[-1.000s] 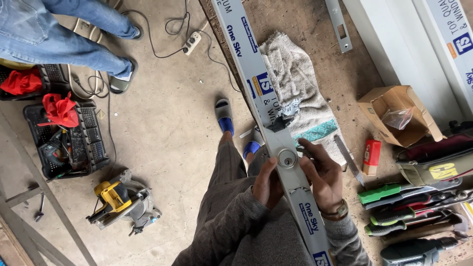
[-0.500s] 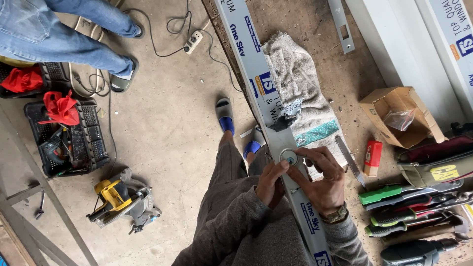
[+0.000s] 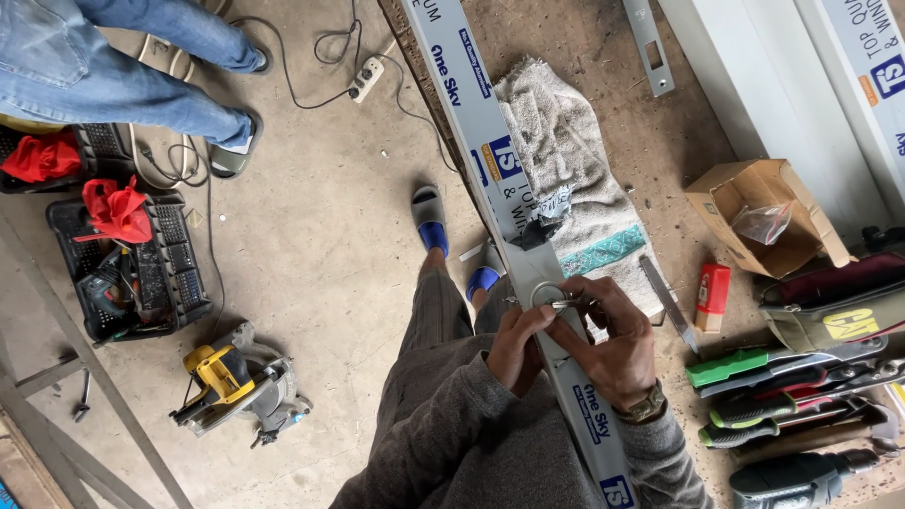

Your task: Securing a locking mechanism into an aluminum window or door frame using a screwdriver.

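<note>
Long grey aluminium profile (image 3: pixel 490 179) lying on the counter (image 3: pixel 603 123), long axis running from top centre down toward the body, passing between both hands. Round fitting (image 3: pixel 547 294) seated on the profile's bare part, just past the fingertips, farther from the body than either hand. Right hand (image 3: pixel 613 344) nearer to it: grip narrow, fingers pinched on a small metal piece (image 3: pixel 564 304) at the fitting's edge, what kind too small to tell. Left hand (image 3: pixel 514 347) clasped on the profile's left edge just below the fitting, grip closed around the bar. Towel (image 3: pixel 575 170) under and beside the profile on the right. Cardboard box (image 3: pixel 754 212), red case (image 3: pixel 712 294) and a row of hand tools (image 3: pixel 782 377) well apart to the right. On the floor, left: yellow saw (image 3: pixel 236 386), black crates (image 3: pixel 132 264), another person's legs (image 3: pixel 123 75).
</note>
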